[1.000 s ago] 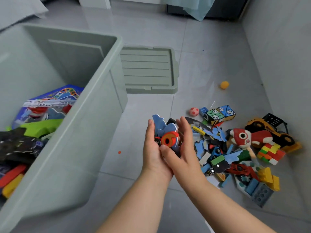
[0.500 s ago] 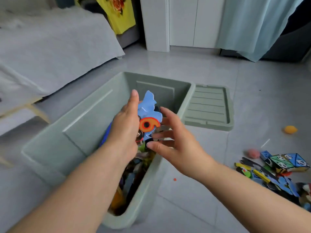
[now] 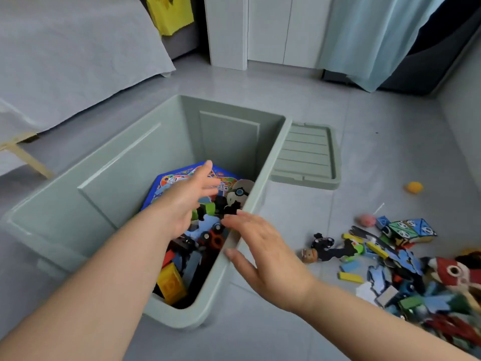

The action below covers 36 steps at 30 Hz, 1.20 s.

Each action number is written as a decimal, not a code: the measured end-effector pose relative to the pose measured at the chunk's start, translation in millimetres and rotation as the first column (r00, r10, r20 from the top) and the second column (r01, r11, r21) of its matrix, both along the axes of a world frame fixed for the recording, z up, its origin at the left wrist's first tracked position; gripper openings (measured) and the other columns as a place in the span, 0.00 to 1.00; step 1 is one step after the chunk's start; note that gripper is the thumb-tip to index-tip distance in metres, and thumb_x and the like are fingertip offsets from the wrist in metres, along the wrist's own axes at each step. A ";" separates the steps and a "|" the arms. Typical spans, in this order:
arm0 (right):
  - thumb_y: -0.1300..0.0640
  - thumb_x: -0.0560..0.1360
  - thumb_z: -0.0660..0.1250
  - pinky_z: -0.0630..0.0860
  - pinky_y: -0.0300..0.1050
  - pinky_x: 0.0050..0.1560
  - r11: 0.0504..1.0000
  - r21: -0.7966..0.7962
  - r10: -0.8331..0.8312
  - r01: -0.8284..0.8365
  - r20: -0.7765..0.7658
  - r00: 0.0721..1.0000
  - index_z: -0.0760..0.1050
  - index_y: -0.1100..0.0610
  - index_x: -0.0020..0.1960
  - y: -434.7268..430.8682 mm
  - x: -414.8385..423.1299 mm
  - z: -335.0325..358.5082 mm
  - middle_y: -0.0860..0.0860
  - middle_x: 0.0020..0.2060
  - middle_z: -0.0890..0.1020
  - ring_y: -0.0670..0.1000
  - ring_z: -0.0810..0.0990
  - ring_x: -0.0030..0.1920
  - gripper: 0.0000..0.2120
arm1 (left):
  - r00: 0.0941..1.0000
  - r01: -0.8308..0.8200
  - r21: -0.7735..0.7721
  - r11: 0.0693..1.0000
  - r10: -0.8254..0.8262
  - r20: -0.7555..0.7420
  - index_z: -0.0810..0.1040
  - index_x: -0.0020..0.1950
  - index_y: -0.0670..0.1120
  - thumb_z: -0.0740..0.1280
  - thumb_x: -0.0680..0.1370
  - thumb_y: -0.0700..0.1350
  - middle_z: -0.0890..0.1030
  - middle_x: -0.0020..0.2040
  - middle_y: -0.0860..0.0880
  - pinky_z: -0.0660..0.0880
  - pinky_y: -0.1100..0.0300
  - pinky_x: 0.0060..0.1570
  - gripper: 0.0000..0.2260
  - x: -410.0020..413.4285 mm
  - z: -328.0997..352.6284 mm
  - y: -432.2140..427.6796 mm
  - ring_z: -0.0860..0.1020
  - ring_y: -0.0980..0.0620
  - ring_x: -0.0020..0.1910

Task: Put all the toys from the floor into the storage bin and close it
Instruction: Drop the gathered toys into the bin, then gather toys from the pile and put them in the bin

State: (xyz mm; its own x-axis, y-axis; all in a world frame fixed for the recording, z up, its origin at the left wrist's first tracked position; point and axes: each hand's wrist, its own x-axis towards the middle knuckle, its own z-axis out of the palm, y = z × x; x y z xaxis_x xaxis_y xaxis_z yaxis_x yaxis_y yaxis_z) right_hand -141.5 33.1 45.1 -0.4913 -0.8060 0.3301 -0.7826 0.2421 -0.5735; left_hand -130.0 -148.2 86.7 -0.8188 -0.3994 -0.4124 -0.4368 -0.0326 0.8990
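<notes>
– On the floor right of the storage bin (image 3: 86,194), what have you got?
– From my feed: a loose toy pile (image 3: 406,277), near the bin but not touching it. I tag panda cubes (image 3: 408,229), a red fish toy (image 3: 453,272), a small figure (image 3: 335,252) lying flat nearest the bin, a pink ball (image 3: 366,220), and an orange ball (image 3: 413,187) well apart from the rest. The right edge is blurred, so I can't name the small pieces.
– Lid?
– The lid (image 3: 304,157) lies flat on the floor, just beside the bin's far right side. The bin's top is uncovered.
– Hands?
– The left hand (image 3: 187,201) is over the bin's inside, fingers straight and spread, holding nothing. The right hand (image 3: 263,254) is above the bin's near right rim, fingers straight, nothing in it either (I can't tell whether the thumb touches the rim). Both forearms cover part of what's in the bin.
– Inside?
– A blue board-game box (image 3: 166,183) at the back, a yellow block (image 3: 170,285) at the near end, and mixed dark and blue pieces between.
– Room?
– The floor (image 3: 390,152) is grey glossy tile. A bed (image 3: 65,56) with a grey sheet is far left, with a pale wooden leg (image 3: 26,155) below it. I see a yellow cloth (image 3: 170,14) at the top, white cabinet doors (image 3: 265,29) behind, and a pale blue curtain (image 3: 364,40) hanging at the right.
</notes>
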 end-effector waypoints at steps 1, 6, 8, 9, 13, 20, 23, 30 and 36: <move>0.50 0.78 0.57 0.57 0.39 0.71 0.999 0.022 0.026 -0.026 -0.013 1.000 0.65 0.56 0.68 13.8 1.8 -6.1 0.51 0.68 0.69 0.47 0.62 0.71 0.20 | 0.998 -0.043 -0.057 0.997 0.040 -0.046 0.80 0.51 0.52 0.53 0.78 0.62 0.78 0.62 0.47 0.60 0.52 0.69 0.20 -7.3 10.5 7.6 0.68 0.48 0.68; 0.54 0.76 0.59 0.56 0.34 0.69 0.977 0.194 -0.103 0.092 0.050 0.993 0.59 0.50 0.69 104.9 -1.6 -58.1 0.49 0.71 0.62 0.47 0.60 0.70 0.22 | 0.964 0.042 0.085 0.995 -0.018 -0.264 0.78 0.48 0.49 0.55 0.80 0.54 0.82 0.46 0.51 0.72 0.59 0.52 0.14 -37.3 58.1 75.6 0.79 0.52 0.47; 0.55 0.76 0.59 0.55 0.33 0.67 0.926 0.304 -0.276 0.225 0.137 0.951 0.62 0.49 0.67 145.6 -7.4 -84.6 0.47 0.71 0.61 0.47 0.60 0.70 0.20 | 0.957 0.146 0.181 0.973 -0.092 -0.275 0.77 0.46 0.48 0.55 0.80 0.53 0.83 0.40 0.51 0.75 0.60 0.48 0.14 -47.8 55.4 108.2 0.80 0.54 0.40; 0.55 0.76 0.60 0.56 0.34 0.67 0.887 0.363 -0.361 0.285 0.163 0.918 0.64 0.49 0.66 166.1 -11.1 -97.9 0.47 0.70 0.61 0.47 0.60 0.70 0.19 | 0.958 0.190 0.224 0.956 -0.130 -0.257 0.78 0.46 0.48 0.55 0.80 0.52 0.83 0.38 0.51 0.75 0.60 0.46 0.14 -54.2 48.7 125.6 0.80 0.54 0.37; 0.57 0.76 0.63 0.61 0.35 0.61 0.715 0.544 -0.630 0.439 0.228 0.742 0.70 0.53 0.62 233.8 -26.9 -141.5 0.49 0.65 0.67 0.50 0.66 0.66 0.15 | 0.980 0.199 0.398 0.895 -0.177 -0.093 0.77 0.45 0.46 0.55 0.80 0.50 0.82 0.37 0.50 0.74 0.60 0.44 0.14 -75.9 -5.8 193.6 0.79 0.53 0.36; 0.54 0.76 0.64 0.63 0.43 0.63 0.675 0.573 -0.651 0.465 0.166 0.741 0.66 0.55 0.68 245.2 -75.3 -177.5 0.52 0.66 0.70 0.54 0.67 0.64 0.21 | 0.890 -0.437 0.662 0.609 0.188 0.415 0.75 0.47 0.44 0.55 0.80 0.50 0.78 0.42 0.47 0.72 0.58 0.44 0.13 -49.5 -145.9 275.2 0.75 0.51 0.41; 0.53 0.77 0.61 0.65 0.47 0.61 0.689 0.574 -0.574 0.443 0.059 0.817 0.66 0.56 0.68 223.4 -97.9 -191.3 0.53 0.64 0.71 0.56 0.69 0.62 0.20 | 0.834 -0.550 0.695 0.464 0.264 0.484 0.76 0.50 0.42 0.54 0.80 0.50 0.78 0.46 0.46 0.70 0.54 0.52 0.15 -26.8 -178.3 295.5 0.76 0.50 0.45; 0.52 0.74 0.65 0.68 0.45 0.49 0.735 0.413 -0.647 0.537 0.195 0.737 0.76 0.56 0.50 215.6 -89.3 -195.1 0.51 0.44 0.77 0.53 0.75 0.46 0.09 | 0.839 -0.544 0.663 0.514 0.338 0.426 0.74 0.59 0.45 0.53 0.81 0.53 0.77 0.53 0.44 0.69 0.52 0.57 0.16 -33.4 -197.0 286.2 0.74 0.44 0.57; 0.49 0.75 0.64 0.68 0.45 0.57 0.852 0.249 -0.520 0.461 0.293 0.802 0.75 0.56 0.58 213.2 -76.6 -175.4 0.52 0.56 0.77 0.52 0.73 0.56 0.15 | 0.823 -0.553 0.744 0.376 0.389 0.415 0.76 0.49 0.46 0.52 0.81 0.53 0.76 0.44 0.46 0.72 0.58 0.44 0.16 -37.6 -203.3 281.8 0.75 0.51 0.41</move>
